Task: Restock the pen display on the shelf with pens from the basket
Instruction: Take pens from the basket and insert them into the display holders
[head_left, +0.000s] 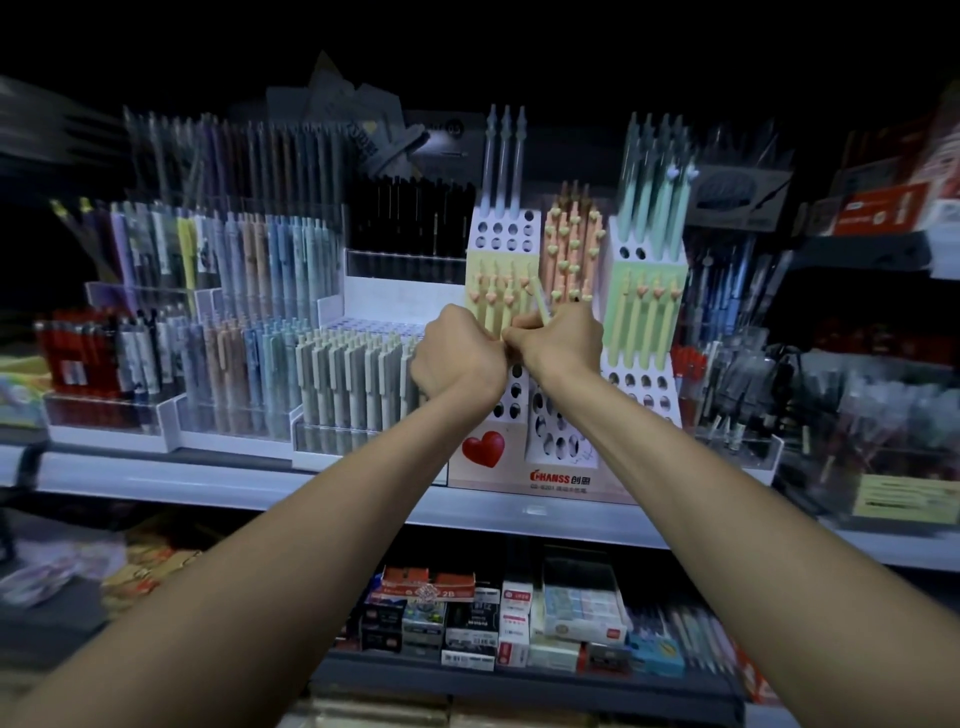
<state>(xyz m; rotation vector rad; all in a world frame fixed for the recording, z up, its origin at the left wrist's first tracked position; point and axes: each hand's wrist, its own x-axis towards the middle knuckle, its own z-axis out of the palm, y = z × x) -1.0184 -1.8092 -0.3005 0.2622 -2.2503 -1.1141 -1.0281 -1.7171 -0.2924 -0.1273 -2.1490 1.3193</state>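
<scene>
The white tiered pen display (524, 470) with a red heart and round holes stands mid-shelf, holding yellow, orange and green heart-topped pens. Both my hands are raised in front of its yellow section. My right hand (558, 345) pinches a pale yellow-green pen (542, 301) that sticks up tilted from my fingers. My left hand (457, 358) is curled beside it, knuckles touching the right hand; what it grips is hidden behind the fingers. Several holes low in the display are bare. No basket is in view.
Acrylic racks of grey, blue and pastel pens (249, 353) fill the shelf to the left, black pens (410, 218) behind. More pen racks (737, 384) crowd the right. The shelf edge (311, 488) runs below; boxed erasers and refills (519, 618) sit on the lower shelf.
</scene>
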